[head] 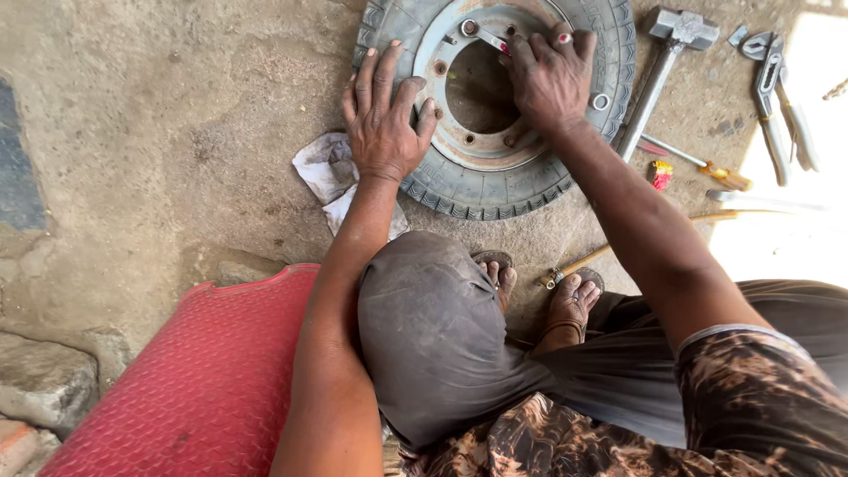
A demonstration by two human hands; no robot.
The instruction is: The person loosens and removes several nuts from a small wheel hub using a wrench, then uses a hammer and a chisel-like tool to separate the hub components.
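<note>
Down on the floor, a small wheel lies flat under both hands.
Left hand presses open-palmed on tyre and rim; right hand grips a spanner on a rim bolt; hammer and pliers lie beyond the right hand; bolts appear partly undone.

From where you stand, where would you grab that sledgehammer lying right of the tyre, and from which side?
Take the sledgehammer by its long handle, about midway, coming from above on the right. It lies flat on the ground with the handle bare and slanting toward the person; its heavy head points away, and the tyre crowds its left side. The right hand is nearest it.
</note>
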